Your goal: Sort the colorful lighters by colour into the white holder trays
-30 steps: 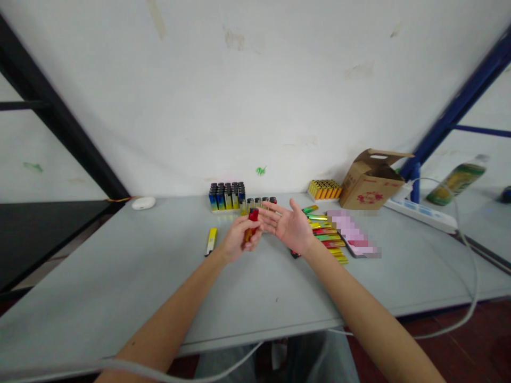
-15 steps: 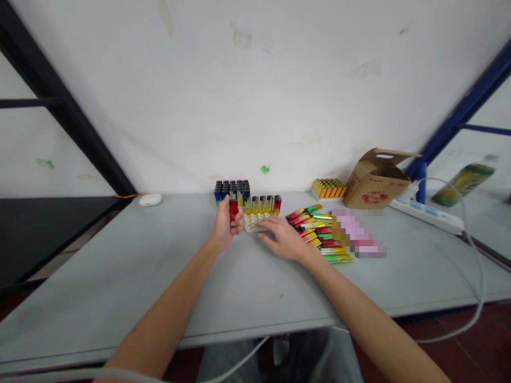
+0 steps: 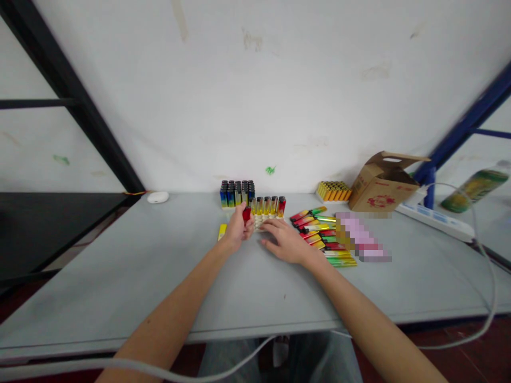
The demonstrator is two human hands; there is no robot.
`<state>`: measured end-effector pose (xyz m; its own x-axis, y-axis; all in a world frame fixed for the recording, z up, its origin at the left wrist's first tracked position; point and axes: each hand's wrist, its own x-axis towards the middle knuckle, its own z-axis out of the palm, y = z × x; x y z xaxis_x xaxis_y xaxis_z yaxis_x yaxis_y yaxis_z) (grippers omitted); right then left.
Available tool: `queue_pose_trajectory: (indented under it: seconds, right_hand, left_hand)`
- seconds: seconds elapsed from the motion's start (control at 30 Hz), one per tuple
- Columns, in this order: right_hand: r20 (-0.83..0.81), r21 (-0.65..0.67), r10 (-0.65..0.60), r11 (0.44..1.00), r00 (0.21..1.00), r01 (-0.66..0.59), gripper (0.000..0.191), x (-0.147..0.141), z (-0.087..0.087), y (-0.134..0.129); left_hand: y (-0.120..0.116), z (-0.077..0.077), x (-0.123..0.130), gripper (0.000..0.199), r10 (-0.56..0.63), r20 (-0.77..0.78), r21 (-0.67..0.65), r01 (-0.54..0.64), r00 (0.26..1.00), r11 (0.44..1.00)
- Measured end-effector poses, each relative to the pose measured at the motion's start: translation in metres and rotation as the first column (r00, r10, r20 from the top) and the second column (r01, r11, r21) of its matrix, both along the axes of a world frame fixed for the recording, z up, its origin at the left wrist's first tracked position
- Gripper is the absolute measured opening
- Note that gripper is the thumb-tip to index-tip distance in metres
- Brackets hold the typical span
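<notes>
My left hand [image 3: 238,230] is closed around a red lighter [image 3: 246,214], held upright at the left end of a cream tray [image 3: 258,222]. Lighters with yellow and red bodies [image 3: 267,205] stand in a row along the tray's back. My right hand [image 3: 285,240] rests at the tray's front right with its fingers spread, nothing visible in it. A yellow lighter [image 3: 222,232] lies on the table, partly behind my left hand. Behind stands a block of blue and yellow lighters [image 3: 235,194].
Loose coloured lighters [image 3: 319,234] lie right of my right hand, beside a blurred pink item [image 3: 361,236]. Farther back are orange batteries or lighters [image 3: 334,191], a cardboard box [image 3: 377,186], a power strip [image 3: 439,218] and a bottle [image 3: 473,189]. A white case [image 3: 158,197] sits back left.
The view has shifted slightly left. My left hand, with the red lighter, has moved right and closer to the tray, and the yellow lighter on the table now shows. My right hand stays by the tray.
</notes>
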<state>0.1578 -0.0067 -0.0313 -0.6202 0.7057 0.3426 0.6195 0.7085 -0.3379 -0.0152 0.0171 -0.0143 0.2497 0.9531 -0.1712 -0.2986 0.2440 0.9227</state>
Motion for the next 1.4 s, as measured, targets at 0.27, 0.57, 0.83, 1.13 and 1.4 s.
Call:
queue_pose_trajectory:
  seconds: [0.27,0.57,0.83,1.13,1.4]
  right_hand:
    - [0.012,0.005,0.01,1.0,1.0,-0.01,0.032,-0.001,0.001,0.0]
    - [0.018,0.02,0.011,1.0,1.0,-0.011,0.029,0.0,0.001,0.001]
    - [0.008,0.01,0.017,1.0,1.0,-0.017,0.029,0.0,0.0,0.001]
    - [-0.009,-0.004,0.021,1.0,1.0,-0.021,0.029,0.0,0.0,0.001]
    - [-0.148,-0.042,-0.031,0.999,0.989,0.025,0.026,0.0,0.004,0.002]
  left_hand:
    - [-0.002,0.005,0.004,0.056,0.014,-0.014,0.001,-0.014,1.0,1.0]
    - [-0.004,0.002,0.009,0.059,0.04,-0.038,0.023,-0.04,0.998,0.999]
    - [-0.006,0.002,0.009,0.06,0.001,-0.005,0.03,-0.001,1.0,1.0]
    - [-0.007,0.002,0.011,0.066,-0.033,-0.002,0.003,0.033,0.999,0.999]
    - [-0.007,0.0,0.008,0.041,-0.045,0.112,0.026,0.042,0.993,0.999]
